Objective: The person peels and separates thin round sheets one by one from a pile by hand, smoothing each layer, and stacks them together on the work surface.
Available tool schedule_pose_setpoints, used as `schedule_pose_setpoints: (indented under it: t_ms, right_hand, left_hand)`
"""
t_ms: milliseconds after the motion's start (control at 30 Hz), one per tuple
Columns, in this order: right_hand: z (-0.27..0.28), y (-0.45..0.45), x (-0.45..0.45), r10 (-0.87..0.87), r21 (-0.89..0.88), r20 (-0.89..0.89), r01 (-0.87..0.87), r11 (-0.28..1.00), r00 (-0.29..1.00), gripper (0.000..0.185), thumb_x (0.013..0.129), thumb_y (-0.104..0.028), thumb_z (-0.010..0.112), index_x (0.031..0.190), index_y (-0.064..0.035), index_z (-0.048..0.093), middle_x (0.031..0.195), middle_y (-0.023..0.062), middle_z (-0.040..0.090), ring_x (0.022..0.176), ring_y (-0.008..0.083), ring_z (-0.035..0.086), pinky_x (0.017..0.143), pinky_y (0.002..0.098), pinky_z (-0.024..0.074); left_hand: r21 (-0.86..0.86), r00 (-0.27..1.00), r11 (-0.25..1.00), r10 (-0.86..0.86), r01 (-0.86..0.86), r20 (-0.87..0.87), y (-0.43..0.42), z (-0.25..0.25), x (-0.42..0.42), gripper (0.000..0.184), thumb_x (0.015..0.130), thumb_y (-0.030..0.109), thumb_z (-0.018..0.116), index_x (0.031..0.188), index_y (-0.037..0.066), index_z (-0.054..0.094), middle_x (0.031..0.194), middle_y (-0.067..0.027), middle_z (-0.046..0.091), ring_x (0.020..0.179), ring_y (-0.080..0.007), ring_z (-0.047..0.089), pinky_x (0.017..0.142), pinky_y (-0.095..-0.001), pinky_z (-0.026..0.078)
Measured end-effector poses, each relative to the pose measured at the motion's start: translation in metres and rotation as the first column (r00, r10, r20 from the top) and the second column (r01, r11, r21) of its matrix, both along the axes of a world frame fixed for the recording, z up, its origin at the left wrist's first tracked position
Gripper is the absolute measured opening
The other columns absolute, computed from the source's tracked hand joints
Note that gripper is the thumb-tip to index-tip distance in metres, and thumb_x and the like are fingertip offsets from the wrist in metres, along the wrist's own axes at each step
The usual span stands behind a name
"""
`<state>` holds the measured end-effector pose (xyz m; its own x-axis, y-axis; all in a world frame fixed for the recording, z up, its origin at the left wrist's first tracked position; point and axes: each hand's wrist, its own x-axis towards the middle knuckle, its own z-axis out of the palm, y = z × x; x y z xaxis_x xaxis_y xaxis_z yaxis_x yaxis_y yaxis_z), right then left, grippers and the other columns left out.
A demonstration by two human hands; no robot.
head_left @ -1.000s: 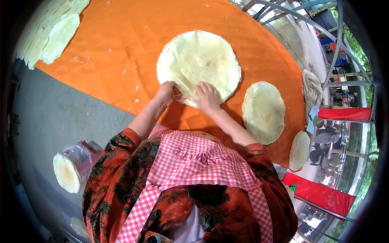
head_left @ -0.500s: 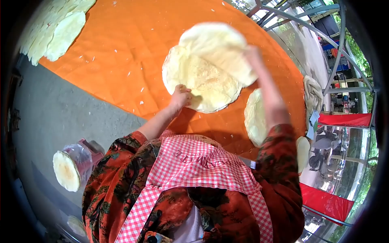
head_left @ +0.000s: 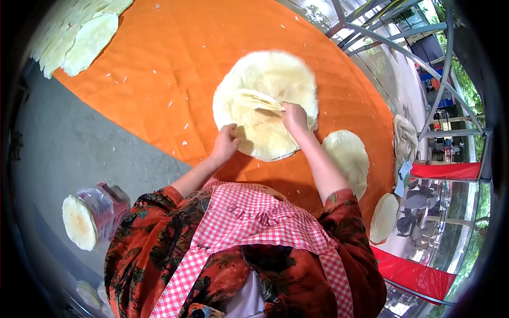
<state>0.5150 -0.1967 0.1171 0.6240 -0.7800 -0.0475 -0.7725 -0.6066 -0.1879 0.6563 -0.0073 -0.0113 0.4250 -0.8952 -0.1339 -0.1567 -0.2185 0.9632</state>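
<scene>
Right hand has a raised fold of flatbread pinched, right on the orange cloth. Left hand's curled by the near-left rim, can't tell if gripping. Probably light, floppy, tears easily; rim-pinching seems safest.

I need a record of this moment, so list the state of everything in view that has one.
Right hand: closed on an edge of the top flatbread
Left hand: at the pile's left edge, grip unclear
Top flatbread: partly lifted, edge folded up
Flatbread underneath: lying flat
Orange cloth: spread out, creased, flecked
Far-left flatbreads: overlapping
Pale cloth at the table's right edge: bunched
Checked apron: worn
</scene>
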Motion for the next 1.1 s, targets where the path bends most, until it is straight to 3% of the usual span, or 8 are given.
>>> schedule_pose_setpoints:
  t_ms: [100, 267, 333, 433, 633, 833, 933, 1100]
  right_hand:
    - [0.005, -0.031, 0.003, -0.030, -0.021, 0.072, 0.032, 0.999, 0.997, 0.024, 0.077, -0.005, 0.060, 0.099, -0.0070, 0.069, 0.087, 0.0178, 0.067, 0.083, 0.0347, 0.065, 0.074, 0.0429, 0.0506]
    - [0.069, 0.011, 0.000, 0.077, -0.224, 0.138, -0.045, 0.974, 0.987, 0.024, 0.078, -0.002, 0.055, 0.096, -0.0050, 0.070, 0.087, 0.0186, 0.067, 0.082, 0.0346, 0.065, 0.070, 0.0431, 0.0513]
    - [0.020, 0.039, -0.015, 0.197, -0.317, 0.321, -0.091, 0.944, 0.926, 0.025, 0.077, 0.000, 0.053, 0.093, -0.0059, 0.070, 0.086, 0.0167, 0.068, 0.079, 0.0339, 0.065, 0.068, 0.0418, 0.0516]
    - [-0.057, 0.071, -0.026, 0.194, -0.233, 0.344, -0.117, 0.965, 0.919, 0.026, 0.076, 0.002, 0.052, 0.093, -0.0069, 0.070, 0.085, 0.0147, 0.068, 0.076, 0.0324, 0.065, 0.067, 0.0405, 0.0517]
    - [-0.057, 0.070, -0.023, -0.020, -0.013, 0.245, 0.024, 1.000, 0.969, 0.032, 0.074, 0.008, 0.055, 0.099, -0.0044, 0.070, 0.089, 0.0180, 0.068, 0.077, 0.0328, 0.066, 0.071, 0.0384, 0.0527]
    - [-0.039, 0.095, -0.008, 0.237, -0.148, 0.151, -0.215, 0.965, 0.960, 0.032, 0.079, -0.006, 0.060, 0.111, -0.0001, 0.061, 0.116, 0.0207, 0.060, 0.109, 0.0335, 0.057, 0.093, 0.0407, 0.0461]
    - [-0.059, 0.130, -0.005, 0.130, -0.047, 0.052, -0.127, 0.991, 0.990, 0.074, 0.075, -0.020, 0.070, 0.137, 0.0004, 0.036, 0.138, 0.0225, 0.043, 0.128, 0.0366, 0.041, 0.108, 0.0460, 0.0317]
    - [-0.063, 0.107, -0.002, 0.071, 0.079, 0.087, -0.078, 0.994, 0.994, 0.086, 0.076, -0.027, 0.070, 0.142, 0.0039, 0.023, 0.139, 0.0271, 0.039, 0.129, 0.0406, 0.038, 0.107, 0.0476, 0.0324]
  left_hand:
    - [0.010, 0.917, 0.932, 0.355, -0.362, 0.182, -0.001, 0.026, 0.007, 0.046, 0.077, 0.004, 0.063, 0.119, -0.002, 0.047, 0.108, -0.0194, 0.056, 0.090, -0.0274, 0.060, 0.079, -0.0337, 0.051]
    - [0.185, 0.840, 0.874, 0.485, -0.450, -0.246, -0.017, 0.019, 0.033, 0.046, 0.073, 0.005, 0.069, 0.113, -0.002, 0.047, 0.094, -0.0155, 0.058, 0.082, -0.0258, 0.059, 0.073, -0.0356, 0.050]
    - [0.273, 0.826, 0.882, 0.460, -0.384, -0.325, -0.017, 0.046, 0.036, 0.049, 0.072, 0.005, 0.070, 0.114, -0.002, 0.046, 0.093, -0.0157, 0.059, 0.082, -0.0263, 0.059, 0.071, -0.0361, 0.050]
    - [0.120, 0.810, 0.802, 0.574, -0.585, 0.119, -0.027, 0.000, 0.046, 0.040, 0.073, 0.009, 0.070, 0.107, -0.003, 0.052, 0.089, -0.0148, 0.061, 0.077, -0.0253, 0.060, 0.068, -0.0355, 0.050]
    - [0.209, 0.942, 0.920, 0.335, -0.331, 0.018, -0.028, 0.003, 0.066, 0.018, 0.077, 0.009, 0.069, 0.084, -0.003, 0.058, 0.081, -0.0080, 0.061, 0.067, -0.0157, 0.058, 0.060, -0.0290, 0.047]
    - [0.165, 0.923, 0.965, 0.246, -0.205, -0.296, -0.036, 0.011, 0.058, 0.016, 0.088, 0.014, 0.052, 0.095, 0.000, 0.056, 0.086, -0.0106, 0.061, 0.072, -0.0193, 0.060, 0.066, -0.0338, 0.053]
    - [0.232, 0.616, 0.962, 0.272, -0.146, -0.739, -0.035, 0.058, 0.050, 0.024, 0.092, 0.018, 0.042, 0.106, 0.001, 0.051, 0.096, -0.0128, 0.060, 0.078, -0.0230, 0.062, 0.070, -0.0396, 0.055]
    - [0.050, 0.220, 0.991, 0.078, -0.127, -0.972, -0.026, 0.059, 0.049, 0.028, 0.100, 0.029, 0.037, 0.113, 0.006, 0.046, 0.114, -0.0150, 0.055, 0.102, -0.0318, 0.058, 0.087, -0.0429, 0.052]
